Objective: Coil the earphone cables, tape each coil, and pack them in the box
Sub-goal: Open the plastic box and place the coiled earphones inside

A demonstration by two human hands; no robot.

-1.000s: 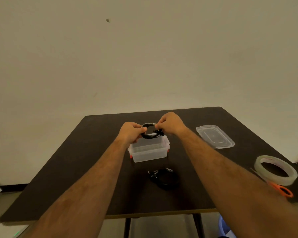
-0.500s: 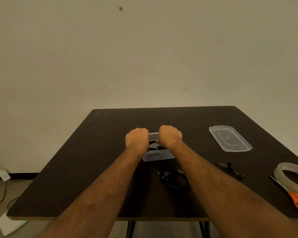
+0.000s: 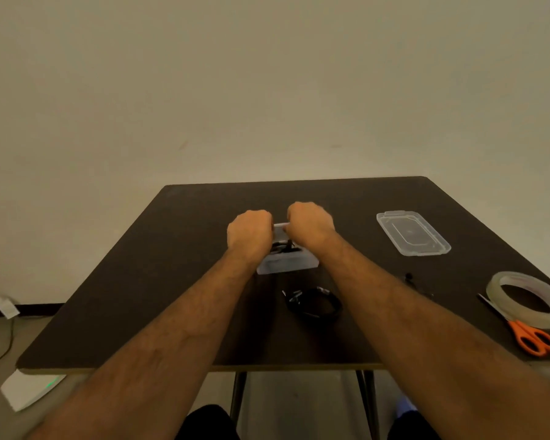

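A clear plastic box [image 3: 288,265] stands mid-table. Both my hands reach down into it from above, fingers curled and hidden under the knuckles. My left hand [image 3: 250,231] and my right hand [image 3: 310,225] hold a black coiled earphone cable [image 3: 283,247], which shows inside the box between my wrists. A second black coil [image 3: 315,304] lies loose on the table just in front of the box, between my forearms.
The box's clear lid [image 3: 413,233] lies at the back right of the dark table [image 3: 172,265]. A roll of clear tape [image 3: 527,298] and orange-handled scissors [image 3: 534,339] sit near the right edge. A small black piece of cable [image 3: 409,277] lies beside my right forearm.
Both hands have gone down with the coil from above the box into it. The camera view has shifted, so the table's right side shows more.
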